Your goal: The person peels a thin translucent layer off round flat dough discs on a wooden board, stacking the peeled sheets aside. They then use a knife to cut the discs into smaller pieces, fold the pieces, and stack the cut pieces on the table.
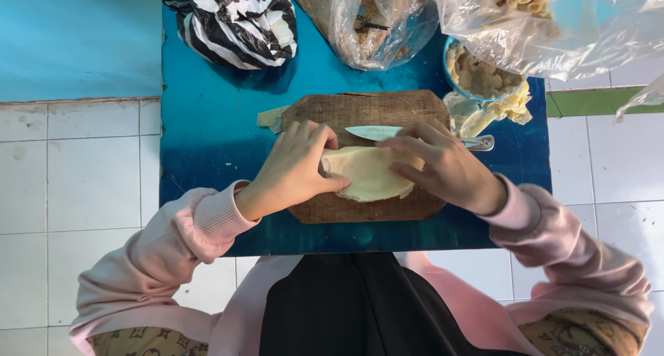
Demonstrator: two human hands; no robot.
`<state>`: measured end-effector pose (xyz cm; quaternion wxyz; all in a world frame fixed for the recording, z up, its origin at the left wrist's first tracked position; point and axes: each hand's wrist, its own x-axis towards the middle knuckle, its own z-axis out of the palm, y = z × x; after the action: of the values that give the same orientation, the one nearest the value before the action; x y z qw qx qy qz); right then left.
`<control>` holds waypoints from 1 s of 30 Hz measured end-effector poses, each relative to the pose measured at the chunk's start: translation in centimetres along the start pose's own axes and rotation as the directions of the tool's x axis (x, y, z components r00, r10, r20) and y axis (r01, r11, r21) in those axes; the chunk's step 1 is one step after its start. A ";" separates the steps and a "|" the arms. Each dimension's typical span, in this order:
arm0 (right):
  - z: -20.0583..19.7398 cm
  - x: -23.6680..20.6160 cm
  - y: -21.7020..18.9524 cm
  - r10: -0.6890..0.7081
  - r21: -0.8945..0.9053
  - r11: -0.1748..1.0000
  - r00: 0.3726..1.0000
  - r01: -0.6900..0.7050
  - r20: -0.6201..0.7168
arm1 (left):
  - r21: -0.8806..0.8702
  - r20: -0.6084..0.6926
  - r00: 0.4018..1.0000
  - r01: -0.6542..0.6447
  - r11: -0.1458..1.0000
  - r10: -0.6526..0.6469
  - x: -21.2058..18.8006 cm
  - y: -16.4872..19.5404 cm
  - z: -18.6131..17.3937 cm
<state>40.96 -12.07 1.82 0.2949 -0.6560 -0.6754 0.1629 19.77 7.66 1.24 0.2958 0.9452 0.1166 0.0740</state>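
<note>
A black lap (353, 307) and pink sleeves (173, 252) fill the near edge of the view. Beyond them a small blue worktop (207, 135) carries a worn wooden cutting board (366, 110). On the board lies a pale, thin sheet of dough (366, 173), folded over on itself. The left hand (294, 166) rests on the sheet's left edge, fingers curled, thumb pressing onto it. The right hand (443, 166) lies over the sheet's right side with loosely spread fingers touching it. A knife (415, 135) lies flat on the board just beyond the dough, blade pointing left, metal handle sticking out to the right past the right hand. At the far right stands a blue bowl (477, 76) heaped with pale rolled pieces. Far behind are a black-and-white striped bag (238, 21) and clear plastic bags (380, 24). White floor tiles (76, 190) surround the worktop.
</note>
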 end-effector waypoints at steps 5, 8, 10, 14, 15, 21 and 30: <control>-0.5 2.5 0.2 -0.079 -0.126 0.985 0.964 0.114 0.256 | -0.156 0.120 0.979 0.183 0.971 -0.166 -0.1 1.4 -0.9; -0.7 3.8 0.3 -0.080 -0.080 0.990 0.922 0.119 0.378 | -0.384 0.073 0.992 0.121 0.915 -0.100 -0.6 2.1 -1.6; -1.1 4.3 0.3 -0.081 -0.051 0.992 0.905 0.112 0.418 | -0.483 0.022 0.998 0.064 0.873 -0.061 -1.0 2.4 -2.2; -1.3 4.5 -0.5 -0.115 0.152 0.986 0.934 0.066 0.339 | -0.580 0.013 0.997 0.070 0.812 -0.077 -1.2 2.2 -3.3; -1.1 4.3 -0.8 -0.026 0.175 0.984 0.926 -0.043 0.376 | -0.609 -0.001 0.998 0.048 0.792 -0.061 -1.2 2.0 -3.6; 3.1 2.7 -3.1 0.246 0.394 0.871 0.955 -0.292 0.165 | -0.711 0.040 0.994 0.100 0.696 -0.102 1.1 -0.7 -4.8; 5.8 2.7 -3.1 0.379 0.706 0.530 0.876 -0.469 0.298 | -0.660 -0.057 0.998 -0.021 0.751 -0.022 4.4 -4.2 -1.2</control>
<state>35.05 -8.68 -0.21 0.4567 -0.6041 -0.3778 0.5326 23.00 12.81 0.06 0.6066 0.7773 0.0923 0.1392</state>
